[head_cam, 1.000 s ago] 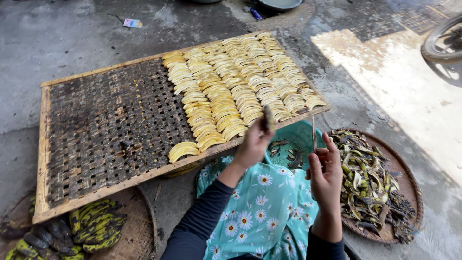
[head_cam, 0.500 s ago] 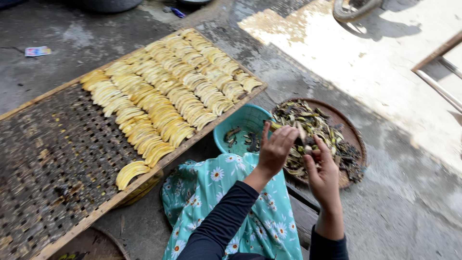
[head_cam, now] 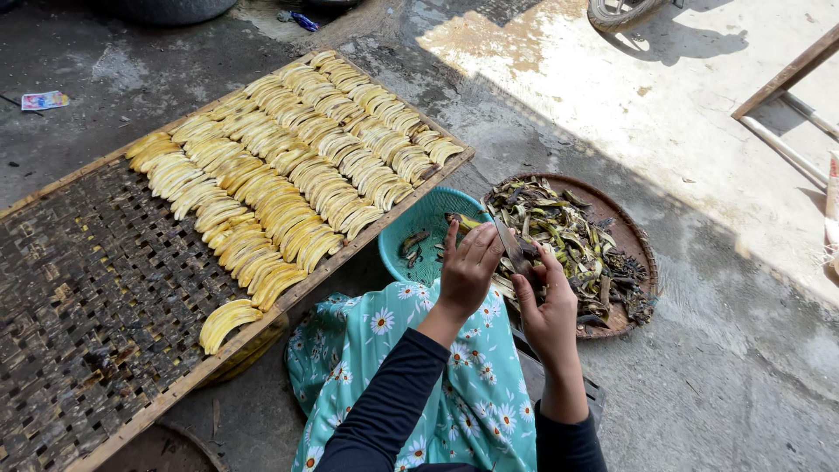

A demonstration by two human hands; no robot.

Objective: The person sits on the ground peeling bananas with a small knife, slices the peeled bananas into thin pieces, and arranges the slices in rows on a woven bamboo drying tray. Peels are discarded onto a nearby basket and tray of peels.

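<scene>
My right hand (head_cam: 548, 308) grips a small knife (head_cam: 509, 247) with its blade pointing up. My left hand (head_cam: 468, 267) is raised beside it, fingers straight and resting against the blade. Both hands hover over my lap, which is covered by a teal flowered cloth (head_cam: 411, 367). Just beyond them is a teal plastic basket (head_cam: 418, 229) with a few dark scraps inside. To its right lies a round woven tray (head_cam: 631, 238) heaped with dark banana peels (head_cam: 564, 229). A long woven drying rack (head_cam: 96, 297) on my left carries several rows of peeled yellow bananas (head_cam: 288, 175).
The ground is wet grey concrete, sunlit at the upper right. A wooden frame leg (head_cam: 786, 74) and a tyre (head_cam: 622, 10) stand at the far right and top. A second round woven tray edge (head_cam: 162, 441) shows at the bottom left. A scrap of paper (head_cam: 44, 100) lies at the far left.
My view has swung right, from the rack towards the peel tray. Both hands moved from the rack's edge to above the basket and peel tray, and my left hand has come against the knife.
</scene>
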